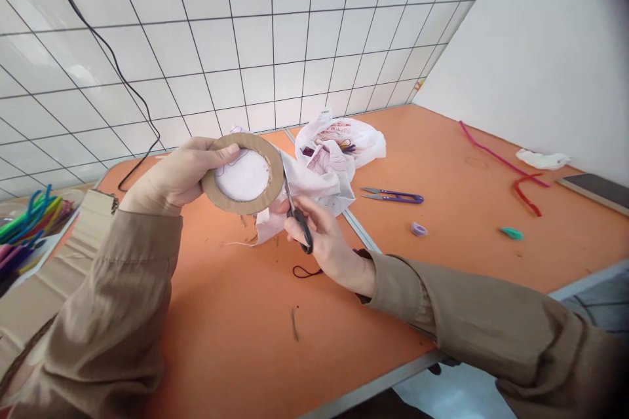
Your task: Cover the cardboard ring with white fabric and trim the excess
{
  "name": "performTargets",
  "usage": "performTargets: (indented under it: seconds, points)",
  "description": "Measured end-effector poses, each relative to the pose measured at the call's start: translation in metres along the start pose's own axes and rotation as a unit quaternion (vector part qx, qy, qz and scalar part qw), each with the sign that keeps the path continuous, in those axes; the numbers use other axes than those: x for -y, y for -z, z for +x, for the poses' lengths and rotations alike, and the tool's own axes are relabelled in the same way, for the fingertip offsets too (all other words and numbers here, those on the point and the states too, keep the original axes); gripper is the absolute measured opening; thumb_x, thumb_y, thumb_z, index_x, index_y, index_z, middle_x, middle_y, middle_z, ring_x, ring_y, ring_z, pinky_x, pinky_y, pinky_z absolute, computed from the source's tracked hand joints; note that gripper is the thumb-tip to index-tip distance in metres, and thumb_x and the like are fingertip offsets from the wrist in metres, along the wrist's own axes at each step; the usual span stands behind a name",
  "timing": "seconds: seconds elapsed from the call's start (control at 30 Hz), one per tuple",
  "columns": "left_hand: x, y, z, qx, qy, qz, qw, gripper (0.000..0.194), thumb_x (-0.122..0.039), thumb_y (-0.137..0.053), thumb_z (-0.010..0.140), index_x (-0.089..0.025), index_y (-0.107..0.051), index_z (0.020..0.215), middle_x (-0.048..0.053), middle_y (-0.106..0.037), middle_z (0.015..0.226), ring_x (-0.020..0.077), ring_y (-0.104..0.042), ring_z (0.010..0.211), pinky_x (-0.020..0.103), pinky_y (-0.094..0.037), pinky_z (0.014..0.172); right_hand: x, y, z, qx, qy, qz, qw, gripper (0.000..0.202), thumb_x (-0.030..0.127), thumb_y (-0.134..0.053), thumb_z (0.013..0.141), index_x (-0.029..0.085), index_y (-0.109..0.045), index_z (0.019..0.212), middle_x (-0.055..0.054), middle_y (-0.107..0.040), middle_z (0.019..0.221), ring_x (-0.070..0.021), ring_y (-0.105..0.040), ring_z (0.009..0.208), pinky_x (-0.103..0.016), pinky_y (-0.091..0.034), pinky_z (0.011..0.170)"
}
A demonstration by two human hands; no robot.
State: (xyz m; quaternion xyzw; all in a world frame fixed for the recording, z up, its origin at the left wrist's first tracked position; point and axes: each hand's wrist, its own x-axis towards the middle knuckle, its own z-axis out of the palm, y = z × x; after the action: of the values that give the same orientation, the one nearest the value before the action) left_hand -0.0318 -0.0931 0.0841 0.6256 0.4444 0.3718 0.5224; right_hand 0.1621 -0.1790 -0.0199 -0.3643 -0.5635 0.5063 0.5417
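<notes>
My left hand [184,170] grips a cardboard ring [272,163] by its left side, thumb on the face. White fabric [240,177] with faint purple lines shows through the ring's hole. More of the pale fabric [314,180] spreads out behind the ring to the right. In my right hand [322,236] is a pair of scissors [299,222] with black handles. The blades point up along the ring's right edge, at the fabric; whether they bite into it I cannot tell. A dark cord loop [305,272] lies on the table below my right hand.
Thread snips [393,196], a small purple roll [419,229] and a green piece [512,234] lie right on the orange table [236,334]. Behind the fabric sits a white plastic bag [366,137]. Pipe cleaners [34,216] and cardboard [63,268] are at left, a tiled wall behind.
</notes>
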Motion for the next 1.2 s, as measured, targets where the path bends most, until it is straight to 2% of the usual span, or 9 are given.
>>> performTargets:
  seconds: [0.17, 0.3, 0.47, 0.6, 0.73, 0.9, 1.03, 1.2]
  points:
    - [0.012, 0.007, 0.009, 0.057, 0.013, -0.042, 0.997, 0.032, -0.042, -0.083, 0.065, -0.015, -0.078, 0.081, 0.009, -0.074, 0.076, 0.0230, -0.070, 0.078, 0.031, -0.058, 0.072, 0.003, 0.000, -0.003, 0.037, 0.014, 0.011, 0.999, 0.038, 0.058, -0.066, 0.079, 0.022, -0.054, 0.084, 0.002, -0.049, 0.075, -0.0123, -0.046, 0.063, -0.031, -0.039, 0.061]
    - [0.020, 0.010, 0.014, 0.081, 0.010, -0.067, 0.994, 0.034, -0.043, -0.082, 0.066, -0.016, -0.077, 0.085, 0.010, -0.075, 0.079, 0.0241, -0.071, 0.080, 0.031, -0.058, 0.071, 0.006, 0.000, -0.005, 0.056, 0.020, 0.021, 0.998, 0.041, 0.061, -0.065, 0.079, 0.022, -0.053, 0.084, 0.001, -0.050, 0.077, -0.0129, -0.048, 0.065, -0.032, -0.041, 0.064]
    - [0.015, 0.006, 0.011, 0.054, 0.020, -0.073, 0.996, 0.032, -0.039, -0.085, 0.064, -0.014, -0.077, 0.082, 0.010, -0.075, 0.079, 0.0230, -0.070, 0.080, 0.031, -0.058, 0.072, 0.009, 0.001, -0.005, 0.043, 0.021, 0.005, 0.999, 0.037, 0.057, -0.062, 0.083, 0.022, -0.053, 0.081, 0.002, -0.046, 0.072, -0.0122, -0.041, 0.060, -0.032, -0.040, 0.062]
    - [0.009, 0.005, 0.008, 0.020, 0.019, -0.061, 0.998, 0.027, -0.036, -0.080, 0.071, -0.013, -0.077, 0.084, 0.011, -0.075, 0.083, 0.0273, -0.070, 0.089, 0.037, -0.058, 0.078, 0.009, 0.000, -0.006, 0.058, 0.033, 0.006, 0.998, 0.037, 0.059, -0.058, 0.085, 0.022, -0.055, 0.084, 0.001, -0.048, 0.072, -0.0151, -0.048, 0.066, -0.034, -0.042, 0.067]
    - [0.008, 0.011, 0.008, 0.014, 0.025, -0.070, 0.997, 0.024, -0.033, -0.078, 0.073, -0.012, -0.075, 0.084, 0.010, -0.074, 0.082, 0.0248, -0.070, 0.086, 0.035, -0.059, 0.076, 0.007, 0.000, -0.010, 0.073, -0.001, 0.031, 0.997, 0.042, 0.062, -0.059, 0.084, 0.021, -0.056, 0.093, 0.001, -0.053, 0.070, -0.0173, -0.054, 0.069, -0.035, -0.043, 0.070]
    - [0.007, 0.013, 0.007, -0.002, 0.010, -0.054, 0.998, 0.025, -0.034, -0.078, 0.071, -0.013, -0.075, 0.085, 0.010, -0.074, 0.082, 0.0276, -0.070, 0.092, 0.036, -0.059, 0.078, 0.002, 0.000, -0.014, 0.065, -0.013, 0.049, 0.997, 0.046, 0.064, -0.064, 0.081, 0.021, -0.057, 0.094, 0.001, -0.054, 0.069, -0.0163, -0.057, 0.068, -0.034, -0.044, 0.069]
    - [0.004, 0.011, 0.005, -0.004, 0.008, -0.055, 0.998, 0.022, -0.032, -0.078, 0.071, -0.014, -0.076, 0.081, 0.009, -0.074, 0.081, 0.0249, -0.070, 0.087, 0.031, -0.060, 0.073, 0.002, -0.002, -0.014, 0.062, -0.004, 0.055, 0.997, 0.044, 0.063, -0.064, 0.081, 0.021, -0.057, 0.094, 0.002, -0.053, 0.069, -0.0153, -0.056, 0.067, -0.033, -0.044, 0.067]
    - [0.002, 0.006, 0.004, -0.002, 0.004, -0.031, 1.000, 0.028, -0.039, -0.081, 0.068, -0.015, -0.075, 0.081, 0.010, -0.074, 0.080, 0.0289, -0.071, 0.090, 0.036, -0.060, 0.077, 0.005, -0.006, -0.011, 0.042, -0.009, 0.042, 0.998, 0.042, 0.060, -0.066, 0.080, 0.021, -0.055, 0.091, 0.003, -0.047, 0.069, -0.0140, -0.052, 0.065, -0.031, -0.042, 0.064]
